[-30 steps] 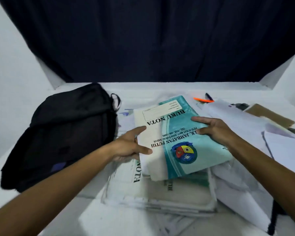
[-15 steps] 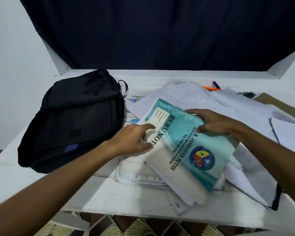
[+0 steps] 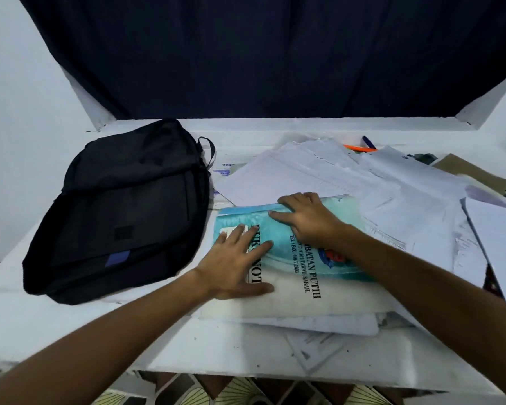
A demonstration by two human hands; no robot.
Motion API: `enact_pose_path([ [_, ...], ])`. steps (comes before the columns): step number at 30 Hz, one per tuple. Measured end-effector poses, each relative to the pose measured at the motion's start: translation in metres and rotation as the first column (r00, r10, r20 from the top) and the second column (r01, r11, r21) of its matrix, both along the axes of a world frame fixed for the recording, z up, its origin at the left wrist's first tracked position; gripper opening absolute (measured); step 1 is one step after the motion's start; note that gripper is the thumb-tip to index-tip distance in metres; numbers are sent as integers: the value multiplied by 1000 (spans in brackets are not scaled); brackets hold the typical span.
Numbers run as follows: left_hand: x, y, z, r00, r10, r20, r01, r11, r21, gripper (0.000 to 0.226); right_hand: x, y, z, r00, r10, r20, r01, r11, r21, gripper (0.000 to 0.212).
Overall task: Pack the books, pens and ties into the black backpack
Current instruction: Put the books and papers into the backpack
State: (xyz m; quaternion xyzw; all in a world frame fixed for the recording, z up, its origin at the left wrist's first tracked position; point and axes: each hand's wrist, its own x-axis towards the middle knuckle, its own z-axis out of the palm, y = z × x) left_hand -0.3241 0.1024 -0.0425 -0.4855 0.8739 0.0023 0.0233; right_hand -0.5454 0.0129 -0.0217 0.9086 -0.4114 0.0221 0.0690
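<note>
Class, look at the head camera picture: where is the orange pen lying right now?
The orange pen lies at the far right of the white table, beside a dark blue pen, its near end tucked behind the loose papers.

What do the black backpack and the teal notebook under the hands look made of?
Black backpack: likely woven synthetic fabric, matte; it slumps and creases softly. Teal notebook: paper or card cover, seemingly glossy, given the printed lettering and faint sheen; blur leaves the finish uncertain.
</note>
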Motion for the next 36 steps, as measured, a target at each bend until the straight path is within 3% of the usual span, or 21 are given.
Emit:
enact_pose_path([
  [6,-13,-5,20,998,8,64,-7,1000,-25,92,-5,3,-10,982,105,159,-74,979,-189,28],
  [8,-30,-16,39,994,-4,108,8,999,-40,91,-20,13,-4,936,21,351,32,989,-143,28],
  [10,-58,-28,58,996,-7,83,14,996,-88,68,-46,28,5,807,-100,582,168,984,-65,33],
  [12,-99,-37,71,997,-45,-70,38,995,-91,45,-87,48,15,656,-225,721,309,951,17,34],
  [15,-170,-37,77,916,-88,-392,130,988,83,33,-162,78,25,487,-351,800,479,873,91,29],
  [17,-223,-31,73,830,-105,-548,253,946,202,32,-216,99,26,393,-423,816,600,791,121,24],
  [20,-299,-18,61,769,-46,-637,343,870,353,35,-295,128,23,174,-584,793,744,605,283,24],
  [23,-367,-6,57,756,127,-642,341,761,552,62,-365,154,16,-11,-683,730,806,426,411,26],
  [26,-410,-1,51,720,375,-585,279,615,737,97,-424,176,2,-243,-649,721,854,208,476,30],
  [28,-428,1,46,703,463,-540,181,618,765,111,-458,186,-7,-410,-587,698,861,3,509,33],
  [31,-440,3,40,609,565,-556,130,621,773,108,-492,200,-12,-615,-526,587,770,-240,591,40],
  [33,-444,4,40,547,612,-571,109,625,773,103,-515,210,-17,-699,-484,527,685,-242,687,48],
  [36,-444,3,42,497,649,-576,100,616,781,94,-542,222,-25,-778,-400,484,537,-22,844,49],
])
